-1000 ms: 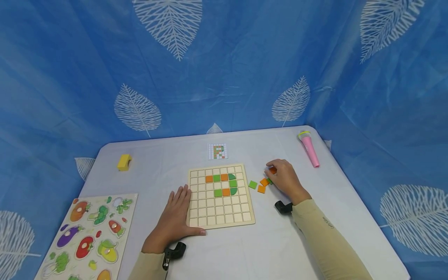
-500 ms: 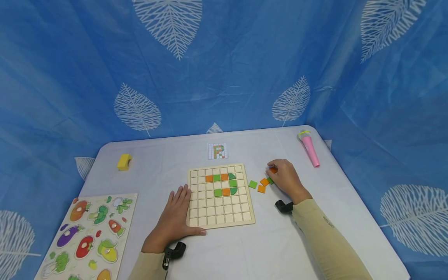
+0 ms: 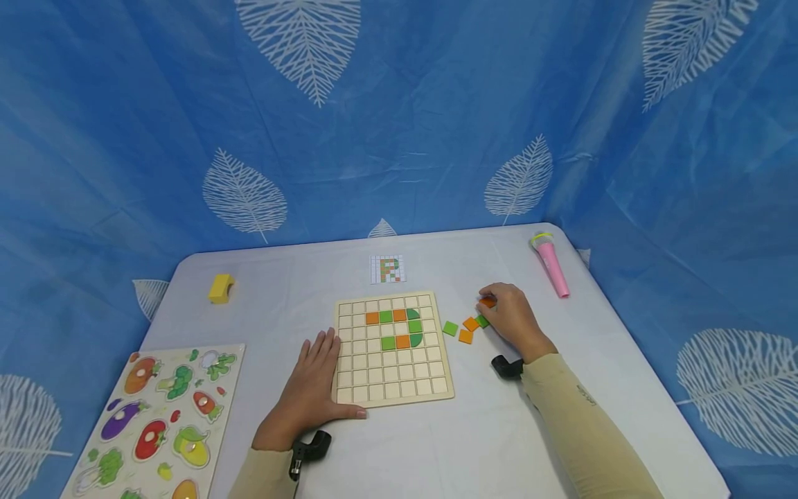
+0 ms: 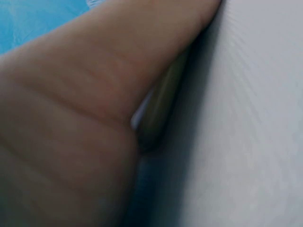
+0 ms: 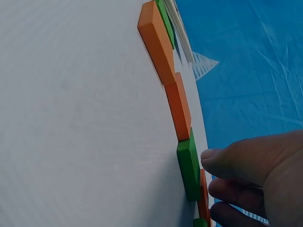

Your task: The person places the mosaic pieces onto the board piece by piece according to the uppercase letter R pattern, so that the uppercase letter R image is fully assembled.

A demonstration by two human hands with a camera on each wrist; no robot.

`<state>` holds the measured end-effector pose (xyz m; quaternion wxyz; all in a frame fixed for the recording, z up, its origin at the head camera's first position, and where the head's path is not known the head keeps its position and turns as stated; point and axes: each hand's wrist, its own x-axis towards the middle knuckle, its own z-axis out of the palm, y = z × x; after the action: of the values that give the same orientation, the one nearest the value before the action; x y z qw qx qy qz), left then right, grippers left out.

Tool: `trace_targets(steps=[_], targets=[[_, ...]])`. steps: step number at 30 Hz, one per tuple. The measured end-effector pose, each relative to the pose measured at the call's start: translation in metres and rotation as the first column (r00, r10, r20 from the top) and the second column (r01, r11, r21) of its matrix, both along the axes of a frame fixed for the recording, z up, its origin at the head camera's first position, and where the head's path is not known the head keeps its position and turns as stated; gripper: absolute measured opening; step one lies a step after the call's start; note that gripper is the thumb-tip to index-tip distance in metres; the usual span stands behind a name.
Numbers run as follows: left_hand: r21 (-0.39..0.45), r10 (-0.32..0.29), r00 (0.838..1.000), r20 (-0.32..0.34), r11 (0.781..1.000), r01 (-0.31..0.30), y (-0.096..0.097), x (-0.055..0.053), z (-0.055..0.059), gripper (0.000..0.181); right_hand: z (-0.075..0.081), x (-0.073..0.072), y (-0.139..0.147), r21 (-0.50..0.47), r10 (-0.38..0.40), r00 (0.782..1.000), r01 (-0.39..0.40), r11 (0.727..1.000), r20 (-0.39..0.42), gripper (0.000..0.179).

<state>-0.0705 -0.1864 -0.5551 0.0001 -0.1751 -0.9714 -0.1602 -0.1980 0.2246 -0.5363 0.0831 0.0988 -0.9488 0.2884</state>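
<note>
My left hand (image 3: 312,391) lies spread at the left side of a wooden grid board (image 3: 393,380), its fingers against the left edge and its thumb along the near edge. Orange and green tiles (image 3: 402,342) sit in several of the board's squares. Right of the board, my right hand (image 3: 511,319) has its curled fingers and thumb around an orange square tile (image 3: 489,302) low at the table. A green tile (image 5: 188,165) lies just before the thumb in the right wrist view. The left wrist view shows mostly the left palm (image 4: 71,142), blurred.
Loose tiles (image 3: 465,337) lie between board and right hand. Behind the board is a small pattern card (image 3: 388,269). A pink toy microphone (image 3: 551,267) lies at the back right, a yellow block (image 3: 221,289) at the back left, and a vegetable puzzle (image 3: 168,409) at the near left.
My right hand has shifted slightly to the right, and more of the green tile beside it shows. The left hand and the board have stayed still.
</note>
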Motion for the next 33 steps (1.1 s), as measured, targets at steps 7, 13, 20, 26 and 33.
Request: trace_targets(steps=[7, 13, 20, 26, 33], targets=[[0.000, 0.001, 1.000, 0.005, 1.000, -0.001, 0.0001, -0.0001, -0.0001, 0.154, 0.0008, 0.0007, 0.0016, -0.010, -0.013, 0.999, 0.014, 1.000, 0.032, 0.030], [0.003, 0.004, 1.000, 0.006, 1.000, -0.004, 0.0008, 0.0007, 0.0014, 0.155, 0.0007, 0.0002, 0.0027, 0.002, -0.020, 0.999, 0.020, 1.000, 0.045, 0.030], [-0.007, 0.010, 1.000, 0.014, 1.000, -0.010, 0.0010, 0.0011, 0.0014, 0.155, -0.0003, -0.0003, 0.0031, 0.013, -0.018, 0.999, 0.018, 1.000, 0.033, 0.029], [-0.005, 0.008, 1.000, 0.007, 1.000, -0.008, 0.0005, 0.0002, 0.0003, 0.155, 0.0001, -0.0007, 0.0038, 0.028, -0.014, 1.000, 0.013, 1.000, 0.011, 0.028], [0.003, 0.008, 1.000, -0.007, 1.000, -0.008, 0.0005, -0.0002, -0.0013, 0.154, 0.0004, -0.0009, 0.0043, 0.002, -0.008, 1.000, 0.008, 1.000, -0.007, 0.026]])
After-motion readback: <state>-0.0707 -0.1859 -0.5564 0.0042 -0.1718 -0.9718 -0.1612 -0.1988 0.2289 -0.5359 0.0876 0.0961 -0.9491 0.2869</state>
